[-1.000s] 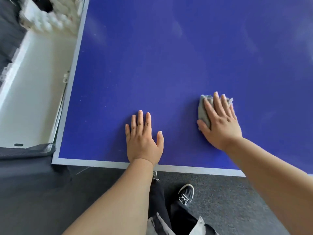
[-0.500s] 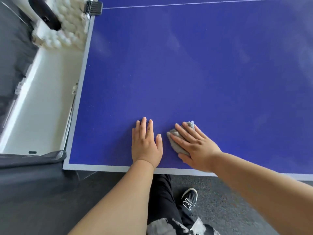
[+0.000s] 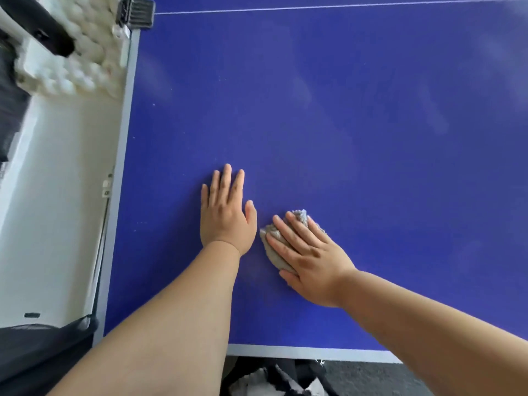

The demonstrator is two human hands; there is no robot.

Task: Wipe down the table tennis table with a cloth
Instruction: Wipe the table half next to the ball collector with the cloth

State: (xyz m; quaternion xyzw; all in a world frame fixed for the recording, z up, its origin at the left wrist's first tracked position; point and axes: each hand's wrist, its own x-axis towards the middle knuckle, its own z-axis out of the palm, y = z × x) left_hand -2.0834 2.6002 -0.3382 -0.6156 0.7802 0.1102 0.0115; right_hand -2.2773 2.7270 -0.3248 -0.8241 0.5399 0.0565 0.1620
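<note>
Change: cloth [image 3: 274, 260] sits just beside your left hand [image 3: 225, 221], at its thumb, in from well to the right a second ago | your right hand [image 3: 311, 258] presses it onto the blue counter [image 3: 343, 124], fingers straight, not clenched | left hand flat, released, same spot.

Table tennis room: blue table [image 3: 343, 110], white balls [image 3: 88, 50] (net clamp [image 3: 137, 13] too).

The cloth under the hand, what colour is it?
Grey. The cloth shows best in the head view, pressed flat under the right hand on the blue table.
</note>
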